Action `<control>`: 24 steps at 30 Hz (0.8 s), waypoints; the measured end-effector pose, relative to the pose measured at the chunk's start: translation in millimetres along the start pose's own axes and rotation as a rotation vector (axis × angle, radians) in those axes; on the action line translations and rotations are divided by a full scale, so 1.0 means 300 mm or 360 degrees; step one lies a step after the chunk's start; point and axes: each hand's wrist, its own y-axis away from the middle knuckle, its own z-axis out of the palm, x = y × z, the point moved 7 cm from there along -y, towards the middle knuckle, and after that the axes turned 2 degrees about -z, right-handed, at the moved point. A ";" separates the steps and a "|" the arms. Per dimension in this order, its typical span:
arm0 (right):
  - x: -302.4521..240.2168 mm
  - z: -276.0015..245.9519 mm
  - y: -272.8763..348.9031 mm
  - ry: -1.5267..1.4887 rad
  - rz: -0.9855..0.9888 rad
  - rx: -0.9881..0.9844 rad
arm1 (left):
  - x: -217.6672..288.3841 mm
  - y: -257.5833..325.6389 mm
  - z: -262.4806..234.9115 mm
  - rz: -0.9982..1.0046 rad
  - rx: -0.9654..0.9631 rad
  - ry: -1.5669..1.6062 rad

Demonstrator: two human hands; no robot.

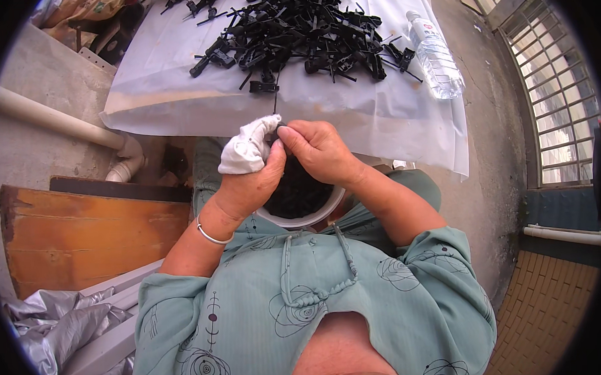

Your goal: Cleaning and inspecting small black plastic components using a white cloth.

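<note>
My left hand (252,181), its fingers covered by a white cloth (248,148), is closed on a small black plastic part (280,129) above my lap. The thumb and fingers of my right hand (322,148) pinch the same part from the other side. A thin black stem (275,103) points up from between the hands toward the table; the rest of the part is hidden by my fingers. Directly below, a white bucket (301,221) between my knees holds many dark pieces. Beyond my hands lies a heap of black plastic parts (294,37) with thin stems.
White plastic sheeting (176,102) covers the table, and a clear water bottle (436,61) lies at its right side. To the left are a pale pipe (56,121), a wooden board (95,237) and silver sheeting (59,332). A barred window (554,82) stands at the right.
</note>
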 end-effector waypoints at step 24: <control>-0.059 0.010 -0.002 0.0282 -0.0244 -0.0161 | -0.064 0.018 0.018 -0.0597 -0.0384 0.0831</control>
